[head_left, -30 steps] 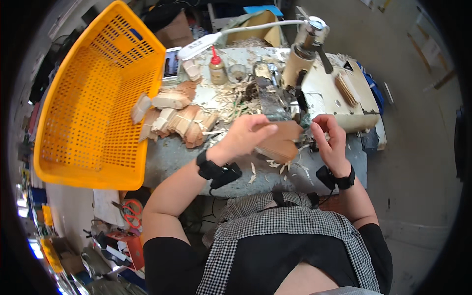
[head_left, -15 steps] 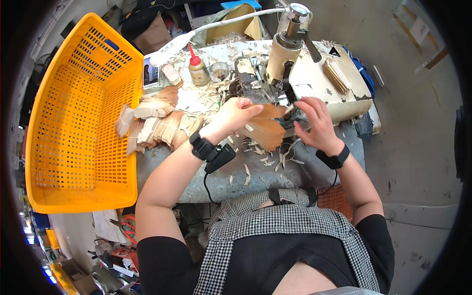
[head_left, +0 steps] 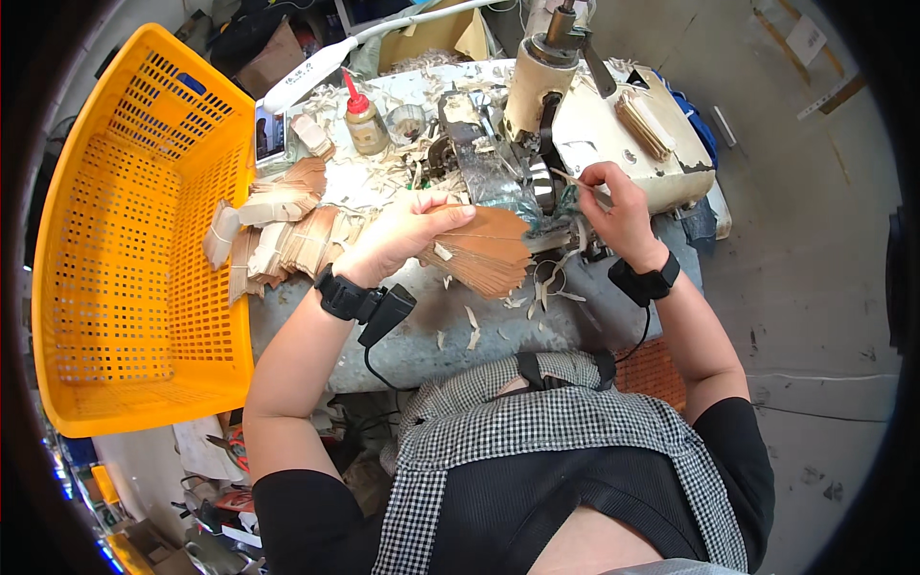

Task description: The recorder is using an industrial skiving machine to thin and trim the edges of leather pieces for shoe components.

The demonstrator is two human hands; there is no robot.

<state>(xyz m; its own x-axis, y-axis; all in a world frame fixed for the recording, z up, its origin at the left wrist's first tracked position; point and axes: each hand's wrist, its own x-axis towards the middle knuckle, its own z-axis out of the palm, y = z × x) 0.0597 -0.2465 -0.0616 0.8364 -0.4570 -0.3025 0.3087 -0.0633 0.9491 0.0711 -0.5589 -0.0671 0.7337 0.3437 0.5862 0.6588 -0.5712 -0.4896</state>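
Note:
A fanned stack of brown leather pieces is gripped at its left end by my left hand, thumb on top. The stack spreads over the work table, just in front of the machine, which looks like a leather skiving machine. Close to the machine's right front, my right hand pinches a thin pale strip between thumb and fingers. Whether that strip is a scrap or a leather piece seen edge-on, I cannot tell. Pale curled shavings lie between my hands.
A yellow perforated basket stands at the left. Beside it lie several tied leather bundles. Behind them are a red-capped bottle and a small glass jar. Another bundle rests on the cream machine housing at right.
My left hand has drawn the leather stack left and nearer to me, away from the machine. My right hand, fingers spread before, is now closed on the thin strip. The view has shifted slightly.

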